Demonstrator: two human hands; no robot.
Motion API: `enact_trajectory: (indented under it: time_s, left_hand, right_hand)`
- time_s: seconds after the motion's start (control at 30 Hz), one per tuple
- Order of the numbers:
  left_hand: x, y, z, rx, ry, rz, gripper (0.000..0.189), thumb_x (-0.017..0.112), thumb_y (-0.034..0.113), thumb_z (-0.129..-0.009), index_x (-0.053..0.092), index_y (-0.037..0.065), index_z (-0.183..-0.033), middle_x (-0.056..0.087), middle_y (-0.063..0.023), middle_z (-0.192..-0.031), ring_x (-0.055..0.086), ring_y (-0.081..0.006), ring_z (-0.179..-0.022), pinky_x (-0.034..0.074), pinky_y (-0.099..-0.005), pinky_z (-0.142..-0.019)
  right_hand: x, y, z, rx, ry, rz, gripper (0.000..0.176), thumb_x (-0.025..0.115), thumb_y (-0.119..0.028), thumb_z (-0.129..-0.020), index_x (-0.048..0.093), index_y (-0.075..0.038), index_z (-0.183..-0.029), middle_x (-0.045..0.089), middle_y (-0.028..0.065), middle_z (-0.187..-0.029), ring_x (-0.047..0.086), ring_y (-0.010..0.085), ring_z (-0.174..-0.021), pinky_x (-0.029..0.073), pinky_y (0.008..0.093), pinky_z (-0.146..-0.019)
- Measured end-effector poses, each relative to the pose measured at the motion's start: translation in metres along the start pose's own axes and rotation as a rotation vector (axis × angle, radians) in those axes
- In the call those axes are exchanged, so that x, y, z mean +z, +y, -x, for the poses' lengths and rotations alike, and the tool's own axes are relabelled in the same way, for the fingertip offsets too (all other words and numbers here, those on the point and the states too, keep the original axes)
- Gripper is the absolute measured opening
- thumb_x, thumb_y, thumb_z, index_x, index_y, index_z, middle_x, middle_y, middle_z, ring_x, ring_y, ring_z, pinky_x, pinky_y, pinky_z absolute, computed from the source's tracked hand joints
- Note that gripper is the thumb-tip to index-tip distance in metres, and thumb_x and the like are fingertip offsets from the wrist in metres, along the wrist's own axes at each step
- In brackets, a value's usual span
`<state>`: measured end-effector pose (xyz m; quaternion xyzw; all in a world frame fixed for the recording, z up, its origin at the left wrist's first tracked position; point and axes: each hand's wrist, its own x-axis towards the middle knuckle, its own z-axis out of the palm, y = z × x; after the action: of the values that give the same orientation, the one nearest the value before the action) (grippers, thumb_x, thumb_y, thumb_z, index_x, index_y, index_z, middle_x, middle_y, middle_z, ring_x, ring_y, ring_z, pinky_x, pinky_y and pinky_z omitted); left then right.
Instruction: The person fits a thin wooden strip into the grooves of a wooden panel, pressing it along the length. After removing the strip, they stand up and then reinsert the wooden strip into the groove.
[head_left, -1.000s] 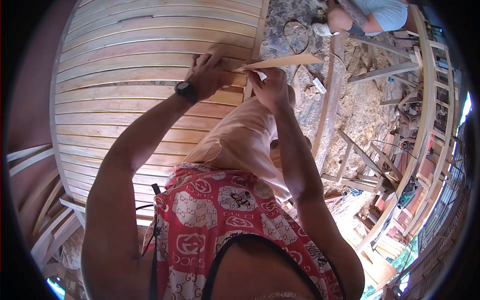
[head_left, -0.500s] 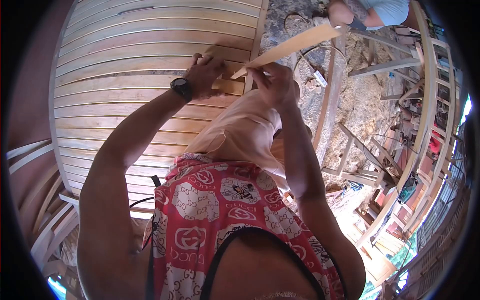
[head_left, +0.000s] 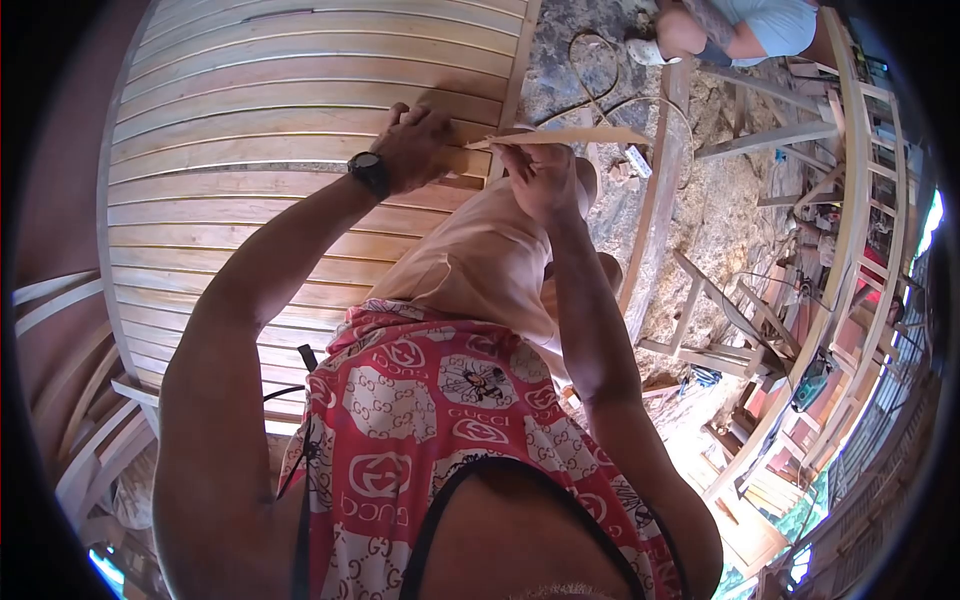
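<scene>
My right hand [head_left: 543,182] pinches a thin, pale wooden strip [head_left: 590,134] near its left part. The strip lies nearly level across the view, its pointed left end close to the edge of a slatted wooden panel [head_left: 270,125]. My left hand [head_left: 415,145], with a dark watch at its wrist, rests on the slats beside that end. Its fingers are bent and a little apart, with the thumb side toward the strip; the fingertips are partly hidden. My leg in light trousers [head_left: 470,245] lies along the panel's right edge.
Another person's arm and knee [head_left: 690,30] show at the top right. A looped cord [head_left: 600,95] lies on the rough ground, near a long timber beam [head_left: 655,200]. Wooden frames [head_left: 840,220] and a green tool [head_left: 812,385] stand along the right.
The strip has swung from an upward slant to nearly level, and its far end has dropped. My right hand has turned and shifted slightly down. My left hand stays on the slats.
</scene>
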<state>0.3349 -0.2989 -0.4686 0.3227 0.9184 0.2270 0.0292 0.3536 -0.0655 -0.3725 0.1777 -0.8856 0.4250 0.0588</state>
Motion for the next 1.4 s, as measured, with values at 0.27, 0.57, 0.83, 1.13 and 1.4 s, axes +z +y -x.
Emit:
enact_trajectory:
  time_s: [0.27, 0.57, 0.83, 1.13, 1.4]
  left_hand:
    - [0.0, 0.009, 0.0, -0.027, 0.063, -0.015, 0.034, 0.085, 0.033, -0.078, 0.076, 0.022, -0.109, 0.057, -0.006, -0.13, 0.051, -0.0354, -0.127, 0.035, -0.0566, -0.108]
    - [0.013, 0.026, 0.017, -0.162, 0.256, 0.086, 0.036, 0.087, 0.026, -0.077, 0.075, 0.026, -0.11, 0.065, 0.0002, -0.134, 0.057, -0.0263, -0.129, 0.031, -0.0589, -0.114]
    - [0.026, 0.015, 0.024, -0.121, 0.264, 0.099, 0.035, 0.088, 0.031, -0.078, 0.075, 0.027, -0.111, 0.065, 0.0036, -0.137, 0.055, -0.0224, -0.136, 0.028, -0.0608, -0.117]
    - [0.032, 0.013, 0.032, -0.114, 0.23, 0.046, 0.031, 0.08, 0.038, -0.086, 0.076, 0.023, -0.113, 0.056, -0.0043, -0.144, 0.045, -0.0271, -0.144, 0.028, -0.0678, -0.115]
    - [-0.003, 0.035, 0.032, -0.182, -0.065, 0.031, 0.055, 0.077, 0.047, -0.087, 0.066, 0.012, -0.128, 0.054, -0.012, -0.133, 0.048, -0.0339, -0.133, 0.03, -0.0634, -0.114]
  right_hand:
    - [0.0, 0.0, -0.002, 0.016, -0.019, -0.026, 0.009, 0.077, -0.005, -0.094, 0.078, -0.004, -0.102, 0.065, 0.0035, -0.068, 0.047, 0.0065, -0.053, 0.04, 0.0284, -0.051]
    - [-0.005, 0.002, -0.006, 0.019, -0.055, 0.049, 0.015, 0.082, -0.007, -0.089, 0.077, -0.005, -0.104, 0.077, 0.0107, -0.088, 0.073, 0.0203, -0.076, 0.056, 0.0344, -0.07]
    - [-0.012, 0.001, -0.005, 0.063, -0.067, 0.022, 0.016, 0.083, -0.01, -0.09, 0.078, -0.004, -0.104, 0.077, 0.0097, -0.089, 0.072, 0.0189, -0.076, 0.056, 0.0343, -0.07]
    - [-0.029, -0.037, -0.013, 0.067, -0.019, 0.121, 0.01, 0.08, -0.017, -0.092, 0.079, -0.008, -0.095, 0.076, 0.01, -0.085, 0.073, 0.0266, -0.074, 0.056, 0.037, -0.067]
    - [-0.038, -0.044, 0.011, 0.113, -0.036, -0.124, 0.012, 0.076, 0.0, -0.092, 0.078, 0.0, -0.104, 0.078, 0.0123, -0.097, 0.074, 0.0181, -0.089, 0.058, 0.0316, -0.078]
